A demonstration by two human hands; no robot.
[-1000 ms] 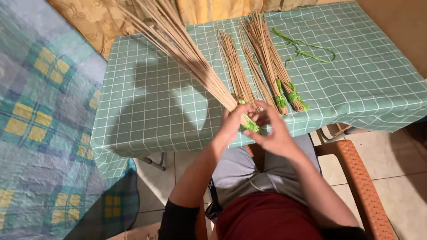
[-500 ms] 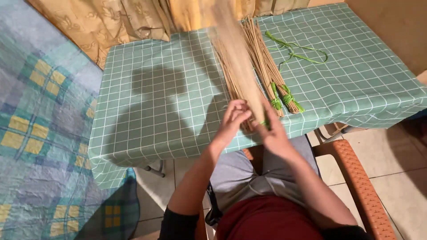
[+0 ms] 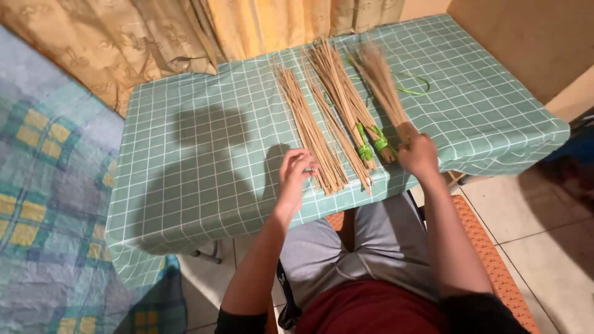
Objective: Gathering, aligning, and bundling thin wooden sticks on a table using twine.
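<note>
Three tied stick bundles (image 3: 346, 105), one loose pile (image 3: 309, 133)

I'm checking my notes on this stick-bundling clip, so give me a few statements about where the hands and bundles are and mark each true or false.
1. The right hand grips a bundle of thin sticks by its lower end. True.
2. The left hand holds a pair of scissors. False: it holds nothing and hovers open beside the loose sticks.
3. The tablecloth is plain red. False: it is green with a white grid.
4. Two tied bundles lie on the table, bound with green ties. True.
5. A green strip lies on the cloth beyond the held bundle. True.
</note>
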